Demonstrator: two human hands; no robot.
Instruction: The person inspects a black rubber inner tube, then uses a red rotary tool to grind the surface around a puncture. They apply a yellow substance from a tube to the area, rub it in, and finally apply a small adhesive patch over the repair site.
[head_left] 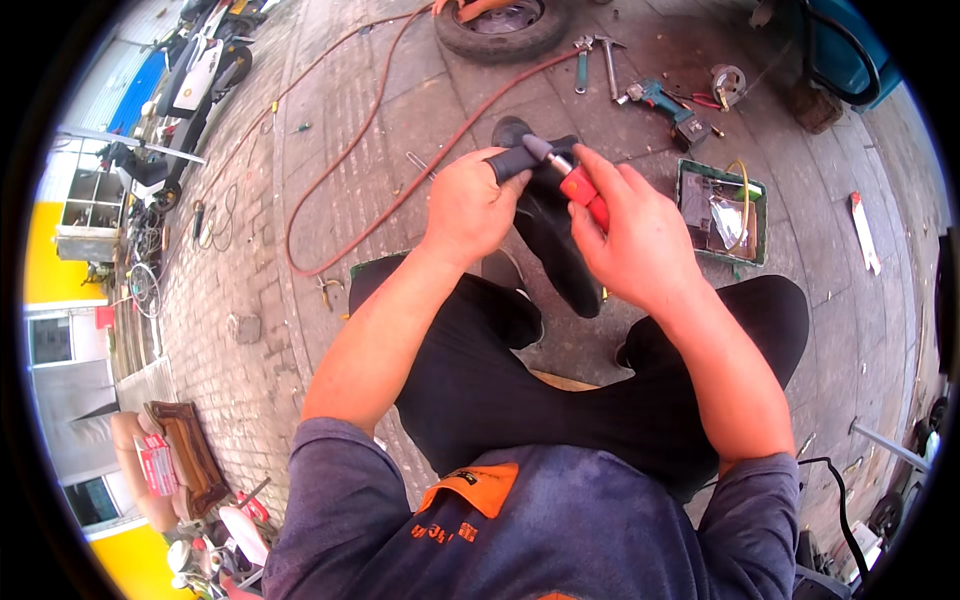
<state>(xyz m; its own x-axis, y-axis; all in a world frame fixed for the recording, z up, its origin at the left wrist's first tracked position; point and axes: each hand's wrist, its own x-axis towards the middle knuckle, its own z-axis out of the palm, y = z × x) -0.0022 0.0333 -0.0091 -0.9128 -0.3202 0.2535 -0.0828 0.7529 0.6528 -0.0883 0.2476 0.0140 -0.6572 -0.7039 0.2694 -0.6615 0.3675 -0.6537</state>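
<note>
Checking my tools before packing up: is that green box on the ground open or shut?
Open. The green box shows no lid on top; loose items inside it are visible.

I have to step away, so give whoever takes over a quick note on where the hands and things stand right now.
Left hand: closed around a black rubber piece, its end folded up.
Right hand: grips a red-handled tool, metal tip at the fold.
Both are held above the knees, over the paved ground.
Nearby: red hose, tyre, green tray, power drill.
Done or left: cannot tell.
</note>
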